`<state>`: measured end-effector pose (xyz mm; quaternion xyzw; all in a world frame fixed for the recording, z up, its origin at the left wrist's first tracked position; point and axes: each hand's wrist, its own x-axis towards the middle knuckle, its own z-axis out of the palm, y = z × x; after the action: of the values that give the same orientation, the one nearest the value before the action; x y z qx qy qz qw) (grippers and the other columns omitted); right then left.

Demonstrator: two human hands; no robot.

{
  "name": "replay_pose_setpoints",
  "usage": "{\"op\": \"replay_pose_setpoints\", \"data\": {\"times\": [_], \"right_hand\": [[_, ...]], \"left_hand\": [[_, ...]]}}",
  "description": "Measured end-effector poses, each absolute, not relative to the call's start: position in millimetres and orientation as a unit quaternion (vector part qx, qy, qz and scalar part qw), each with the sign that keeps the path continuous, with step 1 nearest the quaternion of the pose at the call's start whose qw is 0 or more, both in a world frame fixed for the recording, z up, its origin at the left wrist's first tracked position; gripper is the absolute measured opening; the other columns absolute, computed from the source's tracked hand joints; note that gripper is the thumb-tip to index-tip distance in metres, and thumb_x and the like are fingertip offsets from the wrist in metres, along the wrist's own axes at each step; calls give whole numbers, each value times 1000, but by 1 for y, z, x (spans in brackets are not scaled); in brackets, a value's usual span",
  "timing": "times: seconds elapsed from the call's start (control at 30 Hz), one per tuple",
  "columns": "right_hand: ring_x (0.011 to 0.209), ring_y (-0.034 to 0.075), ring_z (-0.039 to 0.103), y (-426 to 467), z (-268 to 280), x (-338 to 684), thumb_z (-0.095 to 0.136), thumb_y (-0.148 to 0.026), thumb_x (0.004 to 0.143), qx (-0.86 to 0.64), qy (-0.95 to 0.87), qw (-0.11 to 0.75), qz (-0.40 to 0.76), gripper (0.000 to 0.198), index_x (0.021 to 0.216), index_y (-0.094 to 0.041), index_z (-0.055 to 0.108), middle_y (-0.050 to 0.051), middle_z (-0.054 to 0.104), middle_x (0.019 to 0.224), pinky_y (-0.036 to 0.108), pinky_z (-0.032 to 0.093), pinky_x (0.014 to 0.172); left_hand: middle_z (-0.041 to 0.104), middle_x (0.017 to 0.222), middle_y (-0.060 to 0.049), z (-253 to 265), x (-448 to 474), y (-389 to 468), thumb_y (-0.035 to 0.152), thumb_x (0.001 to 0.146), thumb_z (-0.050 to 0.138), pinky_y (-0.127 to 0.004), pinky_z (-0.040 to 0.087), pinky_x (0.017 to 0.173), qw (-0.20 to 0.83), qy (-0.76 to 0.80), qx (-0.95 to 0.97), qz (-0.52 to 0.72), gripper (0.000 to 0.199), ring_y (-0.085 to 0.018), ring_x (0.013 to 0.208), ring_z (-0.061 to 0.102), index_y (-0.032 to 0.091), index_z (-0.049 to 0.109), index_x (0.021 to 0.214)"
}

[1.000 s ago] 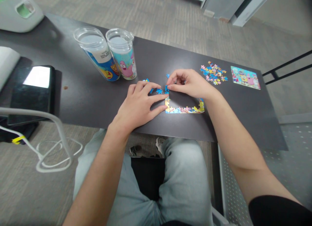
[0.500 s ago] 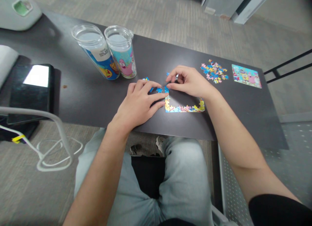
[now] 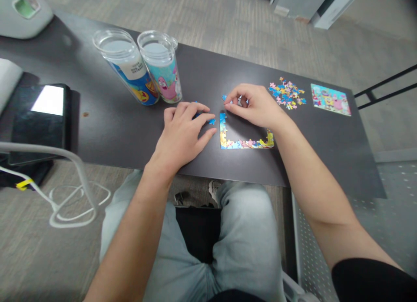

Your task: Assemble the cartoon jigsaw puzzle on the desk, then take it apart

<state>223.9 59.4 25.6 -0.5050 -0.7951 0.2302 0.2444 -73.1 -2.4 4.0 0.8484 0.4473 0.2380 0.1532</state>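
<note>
A partly joined jigsaw border (image 3: 247,144) lies on the dark table, with a left side, a bottom row and a short right side. My left hand (image 3: 185,130) rests left of it, fingers spread, partly covering a few blue puzzle pieces. One blue puzzle piece (image 3: 212,121) shows by its fingertips. Above the border's upper left corner is my right hand (image 3: 249,103), thumb and forefinger brought together; whatever lies between them, if anything, is hidden. Just beyond its fingertips is another blue piece (image 3: 223,97).
A heap of loose puzzle pieces (image 3: 287,94) lies at the back right, beside a printed picture card (image 3: 331,99). Two clear-topped printed canisters (image 3: 135,78) stand left of centre. A black tablet-like device (image 3: 41,121) and a white cable (image 3: 73,206) are at the left.
My right hand has drawn slightly up and away from the border's upper left corner. My left hand has shifted a little left, off the border's side, uncovering its left edge.
</note>
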Motion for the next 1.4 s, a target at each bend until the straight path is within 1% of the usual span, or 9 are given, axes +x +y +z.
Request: {"op": "replay_pose_setpoints", "data": {"times": [0.13,0.27,0.43,0.6,0.7,0.8,0.97,1.17,1.4], "right_hand": [[91,27,67,60,25,225,94,-31,111,-498,-799,251,226,8,109,-27,87,6,77,100,52,61,98],[87,25,66,62,22,227,90,-23,112,-474,-809,265,225,6,108,-25,87,5,75,97,51,59,93],[86,25,65,62,20,227,88,-24,113,-465,-816,261,224,5,109,-25,86,5,76,98,50,58,92],[95,34,72,65,19,238,96,-42,110,-488,-810,261,192,13,109,-34,86,7,76,101,58,62,99],[98,36,72,70,19,250,95,-46,109,-514,-804,255,156,15,110,-36,85,8,76,102,60,63,104],[97,35,72,75,17,259,93,-39,107,-530,-797,260,131,12,112,-33,84,9,77,103,60,63,104],[93,34,71,79,11,263,87,-28,104,-538,-793,268,98,8,111,-30,85,9,78,104,58,61,100],[94,34,71,79,10,270,84,-32,108,-543,-791,276,65,7,114,-31,87,10,81,107,57,63,100],[100,34,75,78,6,273,84,-27,110,-548,-795,257,38,12,118,-33,90,10,81,113,57,61,102]], "left_hand": [[82,158,-11,4,-74,-1,43,121,73,-74,48,133,157,462,837,247,24,-43,154,65,38,88,139],[80,158,-12,0,-75,0,43,119,77,-74,49,132,149,479,825,260,20,-44,151,65,34,86,134],[78,160,-12,-2,-76,2,39,117,78,-73,50,131,152,482,820,267,12,-44,154,65,34,84,126],[77,163,-13,0,-76,3,38,117,79,-73,51,133,157,492,817,257,10,-44,157,66,32,80,124],[76,163,-14,2,-76,2,40,114,85,-72,50,135,157,506,811,250,17,-45,158,66,31,79,127],[75,163,-15,2,-76,1,41,110,88,-73,50,136,157,508,810,247,26,-47,159,66,32,79,133],[76,159,-16,0,-76,0,35,113,79,-75,52,132,147,502,811,264,11,-46,155,68,30,80,123],[79,152,-13,-4,-77,3,41,114,80,-69,55,128,156,505,789,312,13,-41,148,70,31,76,120],[85,126,-8,-8,-88,17,36,122,58,-53,63,115,211,545,686,434,19,-30,118,78,31,77,122]]}}
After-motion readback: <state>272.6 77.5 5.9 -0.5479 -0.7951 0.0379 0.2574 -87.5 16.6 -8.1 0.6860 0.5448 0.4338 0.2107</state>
